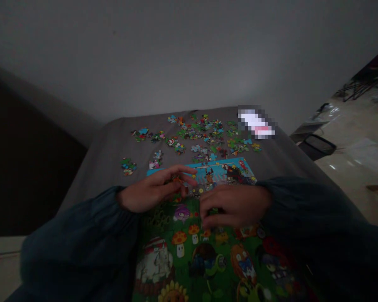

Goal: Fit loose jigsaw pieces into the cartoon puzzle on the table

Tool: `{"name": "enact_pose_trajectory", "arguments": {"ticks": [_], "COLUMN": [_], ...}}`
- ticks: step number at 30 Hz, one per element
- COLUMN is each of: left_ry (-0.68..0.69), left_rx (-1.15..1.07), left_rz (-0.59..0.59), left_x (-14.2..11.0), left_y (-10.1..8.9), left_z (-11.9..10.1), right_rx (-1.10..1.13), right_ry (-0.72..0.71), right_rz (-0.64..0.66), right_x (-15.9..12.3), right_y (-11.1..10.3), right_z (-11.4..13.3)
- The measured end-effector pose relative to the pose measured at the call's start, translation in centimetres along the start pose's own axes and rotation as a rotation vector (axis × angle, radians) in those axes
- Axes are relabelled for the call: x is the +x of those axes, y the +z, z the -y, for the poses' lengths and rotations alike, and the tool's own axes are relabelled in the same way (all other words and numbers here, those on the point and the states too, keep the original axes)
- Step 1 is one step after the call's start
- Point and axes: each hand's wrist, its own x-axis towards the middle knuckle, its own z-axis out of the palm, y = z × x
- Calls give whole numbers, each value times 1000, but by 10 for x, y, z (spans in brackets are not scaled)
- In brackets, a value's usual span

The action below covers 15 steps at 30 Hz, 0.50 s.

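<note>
A cartoon jigsaw puzzle (204, 260) with mushrooms, a sunflower and other figures on green lies in front of me, its far part bordered in light blue. Over its upper left part is my left hand (159, 186), fingers stretched out and slightly bent, with nothing visible in them. My right hand (234, 204) is just to the right, low over the picture, its fingers curled in towards the thumb. Whatever may lie between those fingertips is hidden. Both hands partly cover the middle of the puzzle.
Many loose jigsaw pieces (204, 130) are scattered across the far part of the grey tablecloth (97, 163). A small group of pieces (128, 166) lies apart at left. A bright pixelated phone-like object (256, 123) rests at the far right, near the wall (176, 58). A dark chair (316, 147) stands beyond the right edge.
</note>
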Motion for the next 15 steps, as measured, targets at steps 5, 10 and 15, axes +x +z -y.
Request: {"name": "enact_pose_trajectory", "arguments": {"ticks": [5,10,15], "left_ry": [0,6,7], "left_rx": [-58,-39,-28], "left_rz": [-57,-64,-92], "left_x": [1,2,4], "left_y": [-1,-2,-1], "left_z": [0,0,3], "right_rx": [-234,-432,-456], "right_ry": [-68,-111,-66], "right_rz": [-95,-199,-251], "right_x": [8,14,16], "right_y": [18,28,32], "right_z": [-1,-6,-10]}}
